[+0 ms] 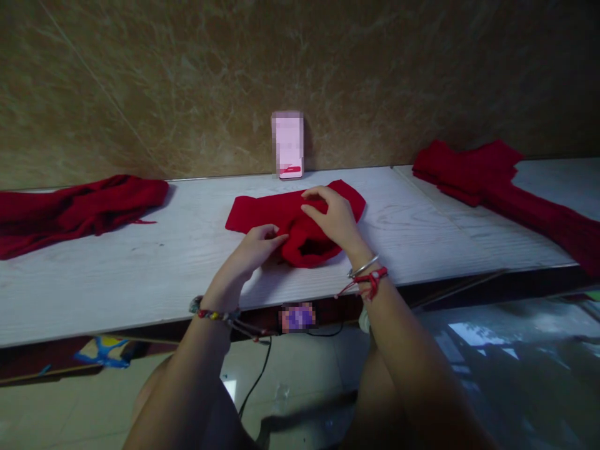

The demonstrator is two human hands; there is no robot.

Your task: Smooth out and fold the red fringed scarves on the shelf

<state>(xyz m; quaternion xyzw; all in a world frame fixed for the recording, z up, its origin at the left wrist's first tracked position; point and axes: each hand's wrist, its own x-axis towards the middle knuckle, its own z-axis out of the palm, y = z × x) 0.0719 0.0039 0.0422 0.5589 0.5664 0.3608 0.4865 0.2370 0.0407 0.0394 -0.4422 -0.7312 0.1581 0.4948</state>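
Observation:
A red knitted cloth piece point(255, 211) lies on the white wood-grain tabletop right in front of me, its near part forming a tube with a dark opening towards me. My left hand point(257, 249) is at the left side of that tube, thumb and forefinger closed on the fabric's edge. Over the right part of the cloth is my right hand point(336, 217); its fingers are curved and touch the cloth, with a gap between thumb and forefinger. Some of the cloth is hidden beneath the right hand.
A lit phone point(289, 145) leans against the brown marbled wall. More red cloth point(84, 209) lies at the left, and a stack of red pieces point(473, 172) at the right. Below the table's front edge are a small lit screen point(299, 317) and a black cable point(257, 381).

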